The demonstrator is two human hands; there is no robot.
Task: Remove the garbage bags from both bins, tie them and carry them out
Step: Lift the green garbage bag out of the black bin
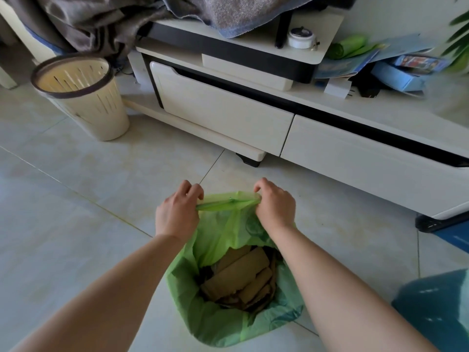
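The green bag [187, 301] is sitting on the floor [76, 224] before the cabinet [223, 113]: thin soft film, stiff cardboard [243, 273] inside, prob light. I'm pinching its rim w/ left hand [176, 214] and right hand [275, 205], fingers curled, stretching it taut; cream bin [83, 97] standing beyond

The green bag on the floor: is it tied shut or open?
Open: the green bag gapes, with cardboard showing inside. The left hand and right hand pinch its rim, stretched taut between them.
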